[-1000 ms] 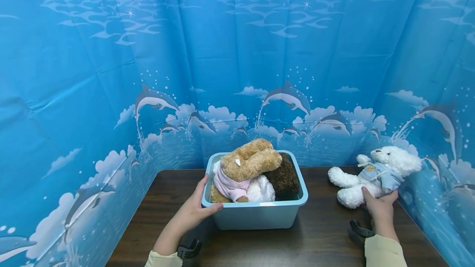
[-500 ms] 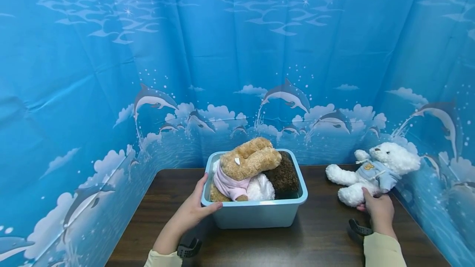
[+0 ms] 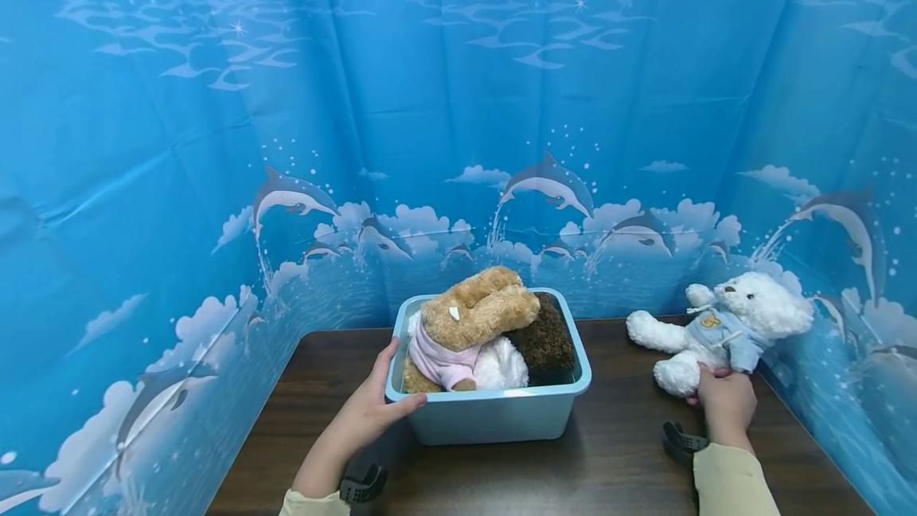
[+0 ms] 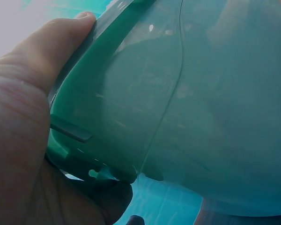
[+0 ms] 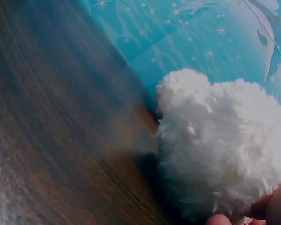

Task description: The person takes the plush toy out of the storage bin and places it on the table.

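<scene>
A light blue plastic bin (image 3: pixel 494 416) stands mid-table, stuffed with a tan teddy bear in a pink shirt (image 3: pixel 469 325), a white plush (image 3: pixel 505 365) and a dark brown plush (image 3: pixel 548 341). My left hand (image 3: pixel 380 408) grips the bin's near left corner, thumb over the rim; in the left wrist view the thumb (image 4: pixel 47 51) lies on the bin (image 4: pixel 187 108) edge. My right hand (image 3: pixel 725 396) holds a white teddy bear in a light blue shirt (image 3: pixel 723 329) by its lower body at the table's right, lifted slightly. The bear's white fur (image 5: pixel 220 145) fills the right wrist view.
The dark wooden table (image 3: pixel 616 460) is enclosed on three sides by a blue dolphin-print backdrop (image 3: pixel 458 142). The right wall runs close behind the white bear. Bare tabletop (image 5: pixel 51 140) lies between the bin and the bear and along the front edge.
My right hand has raised and turned the white bear a little up and to the left. The left hand and the bin have stayed put.
</scene>
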Demonstrator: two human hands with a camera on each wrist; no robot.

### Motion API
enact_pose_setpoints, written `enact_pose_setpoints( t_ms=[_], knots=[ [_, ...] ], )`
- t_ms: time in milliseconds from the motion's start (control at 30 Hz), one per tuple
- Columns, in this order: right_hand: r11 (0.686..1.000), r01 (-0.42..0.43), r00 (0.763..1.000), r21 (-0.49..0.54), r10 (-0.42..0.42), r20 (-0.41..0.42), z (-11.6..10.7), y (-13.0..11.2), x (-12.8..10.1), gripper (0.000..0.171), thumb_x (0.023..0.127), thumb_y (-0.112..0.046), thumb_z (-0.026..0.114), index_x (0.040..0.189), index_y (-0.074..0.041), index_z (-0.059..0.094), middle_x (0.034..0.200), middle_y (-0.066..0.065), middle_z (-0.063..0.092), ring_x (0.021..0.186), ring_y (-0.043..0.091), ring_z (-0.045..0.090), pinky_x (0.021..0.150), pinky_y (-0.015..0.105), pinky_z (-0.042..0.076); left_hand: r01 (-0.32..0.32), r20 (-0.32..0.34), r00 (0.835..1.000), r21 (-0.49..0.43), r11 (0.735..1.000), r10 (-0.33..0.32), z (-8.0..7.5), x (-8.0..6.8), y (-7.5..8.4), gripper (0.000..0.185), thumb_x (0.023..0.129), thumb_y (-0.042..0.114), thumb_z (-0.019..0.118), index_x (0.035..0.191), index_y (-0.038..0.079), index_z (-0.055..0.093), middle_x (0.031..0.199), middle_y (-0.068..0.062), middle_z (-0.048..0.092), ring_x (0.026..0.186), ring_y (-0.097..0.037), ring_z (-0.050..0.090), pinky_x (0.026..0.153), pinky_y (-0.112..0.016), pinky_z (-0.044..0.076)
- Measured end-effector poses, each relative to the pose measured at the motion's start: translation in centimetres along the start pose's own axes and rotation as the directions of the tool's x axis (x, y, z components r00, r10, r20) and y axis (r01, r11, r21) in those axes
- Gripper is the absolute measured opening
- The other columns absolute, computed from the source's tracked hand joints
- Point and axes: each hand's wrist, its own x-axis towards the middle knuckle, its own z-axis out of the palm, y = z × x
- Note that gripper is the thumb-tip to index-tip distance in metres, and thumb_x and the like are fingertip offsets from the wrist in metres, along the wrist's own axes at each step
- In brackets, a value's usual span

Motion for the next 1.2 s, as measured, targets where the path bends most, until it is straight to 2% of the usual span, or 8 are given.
enact_pose_setpoints(
  t_ms=[133, 433, 533, 667, 733, 933, 1033, 1200],
  knots=[
    [0.999, -0.023, 1.0, 0.043, 0.023, 0.008, 0.1, 0.0, -0.1, 0.04, 0.107, -0.033, 0.063, 0.116, 0.005, 0.055, 0.08, 0.01, 0.064, 0.047, 0.015, 0.068, 0.047, 0.03, 0.053, -0.003, 0.0, 1.0, -0.004, 1.0, 0.003, 0.0, -0.1, 0.1, 0.116, 0.094, 0.052, 0.082, 0.176, 0.026, 0.005, 0.183, -0.017, 0.015, 0.163, -0.049, 0.031, 0.121, -0.073, 0.04],
    [0.987, -0.066, 0.998, 0.146, 0.068, -0.006, 0.2, 0.0, -0.5, 0.053, 0.102, -0.056, 0.065, 0.114, -0.008, 0.048, 0.064, -0.002, 0.062, 0.046, 0.015, 0.068, 0.047, 0.033, 0.057, -0.008, 0.001, 1.0, -0.01, 1.0, 0.008, 0.0, -0.1, 0.1, 0.115, 0.094, 0.05, 0.083, 0.176, 0.026, 0.007, 0.183, -0.017, 0.016, 0.162, -0.049, 0.033, 0.12, -0.072, 0.043],
    [0.987, -0.067, 0.997, 0.149, 0.07, -0.016, 0.1, -0.1, -0.6, 0.059, 0.101, -0.06, 0.065, 0.118, -0.007, 0.045, 0.078, 0.006, 0.063, 0.047, 0.017, 0.068, 0.048, 0.033, 0.057, -0.011, 0.001, 1.0, -0.013, 1.0, 0.011, 0.0, 0.0, -0.1, 0.114, 0.094, 0.05, 0.082, 0.176, 0.026, 0.007, 0.183, -0.017, 0.016, 0.162, -0.048, 0.034, 0.119, -0.072, 0.043],
    [0.984, -0.075, 0.997, 0.161, 0.075, 0.005, 0.1, -0.2, -0.6, 0.084, 0.1, -0.067, 0.062, 0.145, -0.003, 0.031, 0.109, 0.019, 0.056, 0.052, 0.019, 0.067, 0.051, 0.03, 0.055, -0.015, -0.003, 1.0, -0.014, 1.0, 0.015, 0.1, 0.0, -0.2, 0.115, 0.094, 0.05, 0.083, 0.177, 0.025, 0.007, 0.183, -0.017, 0.016, 0.162, -0.048, 0.034, 0.12, -0.072, 0.043],
    [0.983, -0.08, 0.997, 0.168, 0.078, 0.019, 0.0, -0.3, -0.6, 0.096, 0.1, -0.069, 0.06, 0.155, -0.003, 0.019, 0.114, 0.019, 0.053, 0.055, 0.02, 0.065, 0.053, 0.03, 0.054, -0.014, -0.005, 1.0, -0.012, 1.0, 0.014, 0.1, 0.1, -0.3, 0.115, 0.094, 0.05, 0.082, 0.176, 0.025, 0.007, 0.183, -0.016, 0.016, 0.162, -0.048, 0.033, 0.12, -0.071, 0.043],
    [0.978, -0.068, 0.998, 0.199, 0.071, -0.004, 0.3, -0.5, -0.3, 0.094, 0.1, -0.067, 0.062, 0.157, -0.006, 0.018, 0.096, 0.009, 0.06, 0.053, 0.02, 0.066, 0.052, 0.03, 0.056, -0.013, -0.014, 1.0, -0.005, 1.0, 0.013, 0.1, 0.1, -0.5, 0.114, 0.094, 0.052, 0.082, 0.176, 0.026, 0.006, 0.183, -0.016, 0.018, 0.161, -0.048, 0.035, 0.119, -0.072, 0.043],
    [0.962, -0.049, 0.995, 0.268, 0.07, -0.068, 0.3, -0.7, -0.2, 0.089, 0.099, -0.063, 0.067, 0.153, -0.007, 0.022, 0.111, 0.006, 0.052, 0.055, 0.015, 0.062, 0.052, 0.027, 0.055, -0.012, -0.013, 1.0, -0.006, 1.0, 0.012, 0.1, 0.1, -0.5, 0.114, 0.095, 0.051, 0.082, 0.177, 0.025, 0.006, 0.183, -0.017, 0.017, 0.162, -0.049, 0.034, 0.12, -0.072, 0.043],
    [0.942, 0.054, 0.953, 0.33, 0.05, -0.299, -0.9, -1.7, -0.5, 0.068, 0.102, -0.057, 0.065, 0.148, -0.02, 0.032, 0.112, -0.014, 0.037, 0.081, -0.002, 0.043, 0.078, 0.023, 0.04, 0.0, -0.008, 1.0, -0.002, 1.0, 0.0, 0.1, 0.0, -0.4, 0.113, 0.095, 0.051, 0.082, 0.176, 0.027, 0.007, 0.183, -0.016, 0.018, 0.163, -0.048, 0.033, 0.121, -0.073, 0.041]
  ],
)
